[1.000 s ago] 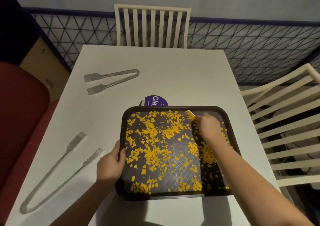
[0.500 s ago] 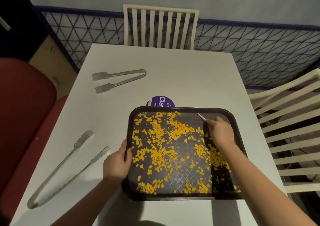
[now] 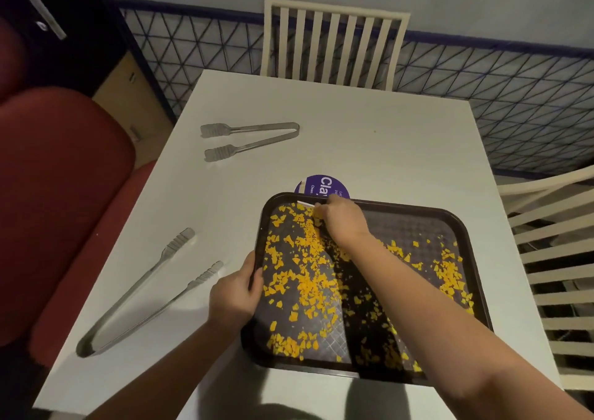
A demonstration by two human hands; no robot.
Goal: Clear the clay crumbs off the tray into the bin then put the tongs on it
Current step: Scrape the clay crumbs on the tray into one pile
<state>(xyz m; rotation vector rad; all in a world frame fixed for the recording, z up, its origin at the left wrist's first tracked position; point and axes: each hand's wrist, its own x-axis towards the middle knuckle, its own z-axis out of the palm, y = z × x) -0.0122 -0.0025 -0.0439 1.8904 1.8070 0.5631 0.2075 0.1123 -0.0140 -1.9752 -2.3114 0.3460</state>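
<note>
The left hand (image 3: 234, 291) grips the tray (image 3: 411, 230) at its 9 o'clock rim. The right hand (image 3: 344, 220) pinches what may be a white card (image 3: 305, 203) at 11 o'clock, among crumbs (image 3: 308, 278). The long tongs (image 3: 144, 294) lie at 9 o'clock, off the tray.

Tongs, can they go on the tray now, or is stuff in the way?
Stuff is in the way. Yellow clay crumbs cover much of the tray, the left hand grips its left rim, and the right hand, holding a white strip, reaches across it. The long tongs and the short tongs lie on the table.
</note>
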